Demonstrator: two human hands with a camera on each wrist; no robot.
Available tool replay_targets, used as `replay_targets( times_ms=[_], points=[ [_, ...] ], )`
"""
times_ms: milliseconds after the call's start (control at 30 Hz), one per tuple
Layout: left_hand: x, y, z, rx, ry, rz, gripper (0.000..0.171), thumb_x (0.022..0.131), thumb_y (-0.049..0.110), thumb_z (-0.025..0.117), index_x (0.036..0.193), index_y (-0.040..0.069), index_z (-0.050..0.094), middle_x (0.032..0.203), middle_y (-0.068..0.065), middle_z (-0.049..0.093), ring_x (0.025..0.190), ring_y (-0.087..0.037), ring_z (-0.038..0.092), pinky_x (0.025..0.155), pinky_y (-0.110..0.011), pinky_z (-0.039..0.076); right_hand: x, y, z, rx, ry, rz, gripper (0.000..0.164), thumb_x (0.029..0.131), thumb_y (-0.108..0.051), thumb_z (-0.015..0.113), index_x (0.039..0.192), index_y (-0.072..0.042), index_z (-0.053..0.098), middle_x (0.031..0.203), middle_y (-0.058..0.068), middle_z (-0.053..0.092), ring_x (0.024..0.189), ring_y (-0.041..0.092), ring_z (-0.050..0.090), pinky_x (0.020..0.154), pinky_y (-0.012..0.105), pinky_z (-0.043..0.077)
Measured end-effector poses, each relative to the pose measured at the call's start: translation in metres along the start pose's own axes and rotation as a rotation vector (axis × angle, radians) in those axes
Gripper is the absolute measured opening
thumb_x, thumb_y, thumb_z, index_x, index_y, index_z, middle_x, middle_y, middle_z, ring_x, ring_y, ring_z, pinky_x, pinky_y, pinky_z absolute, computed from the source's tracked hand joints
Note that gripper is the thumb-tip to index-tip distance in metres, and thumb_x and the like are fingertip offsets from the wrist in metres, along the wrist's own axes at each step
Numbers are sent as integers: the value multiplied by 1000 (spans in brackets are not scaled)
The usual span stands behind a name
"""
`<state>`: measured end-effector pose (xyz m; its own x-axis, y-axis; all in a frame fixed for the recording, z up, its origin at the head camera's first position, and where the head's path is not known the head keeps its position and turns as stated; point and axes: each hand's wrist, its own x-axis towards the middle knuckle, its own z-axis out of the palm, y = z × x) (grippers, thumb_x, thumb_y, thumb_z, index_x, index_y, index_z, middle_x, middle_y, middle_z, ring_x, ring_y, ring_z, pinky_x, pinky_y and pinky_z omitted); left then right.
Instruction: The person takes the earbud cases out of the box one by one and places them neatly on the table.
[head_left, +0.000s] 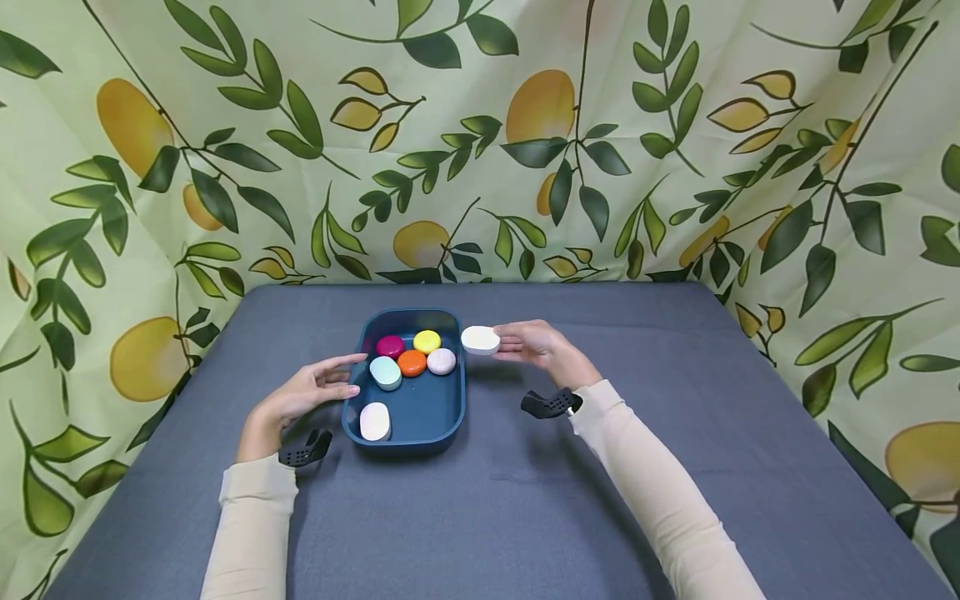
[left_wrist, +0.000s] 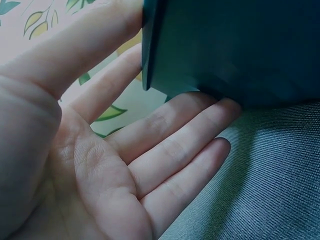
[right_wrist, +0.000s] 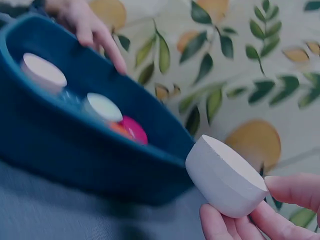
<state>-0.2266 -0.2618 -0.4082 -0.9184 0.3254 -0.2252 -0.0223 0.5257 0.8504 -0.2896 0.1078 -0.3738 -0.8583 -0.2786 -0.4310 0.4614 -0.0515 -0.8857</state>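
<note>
- The right hand (head_left: 536,343) pinches a white oval puck (head_left: 480,340) in its fingertips, just outside the right rim of the dark blue tray (head_left: 420,417).
- The left hand (head_left: 303,395) lies open, straight fingers against the tray's left wall.
- The right wrist view blurs the tray's pieces; the orange one (head_left: 412,362) is mostly hidden there.
- The tray sits on the grey worktop (head_left: 675,350).

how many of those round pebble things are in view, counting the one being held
7. Six lie in the blue tray: magenta, yellow, orange, pale pink, light blue, and white near the front. The seventh, white, is in the right hand, beside the tray.
</note>
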Motion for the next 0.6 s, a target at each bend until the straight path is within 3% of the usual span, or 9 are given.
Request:
replay_targets(
  times_ms=[167, 400, 600],
  points=[
    [0, -1, 0, 1, -1, -6, 66, 93, 29, 63, 150, 14, 33, 158, -26, 23, 142, -50, 28, 112, -65, 29, 9, 5, -17, 39, 48, 21, 45, 95, -5, 55, 137, 8, 45, 79, 1, 69, 75, 11, 68, 103, 39, 49],
    [0, 0, 0, -11, -3, 0, 66, 93, 27, 63, 150, 15, 33, 158, -26, 24, 142, -49, 29, 112, -64, 30, 23, 15, -23, 20, 86, 16, 44, 96, -6, 56, 137, 7, 47, 80, 1, 68, 75, 10, 67, 84, 28, 59],
    [1, -2, 0, -5, 4, -1, 67, 93, 28, 64, 150, 15, 33, 157, -26, 26, 141, -49, 30, 112, -65, 31, 35, 20, -24, 7, 140, 29, 43, 95, -6, 57, 135, 7, 49, 75, 0, 66, 71, 8, 66, 88, 29, 58]
  ],
)
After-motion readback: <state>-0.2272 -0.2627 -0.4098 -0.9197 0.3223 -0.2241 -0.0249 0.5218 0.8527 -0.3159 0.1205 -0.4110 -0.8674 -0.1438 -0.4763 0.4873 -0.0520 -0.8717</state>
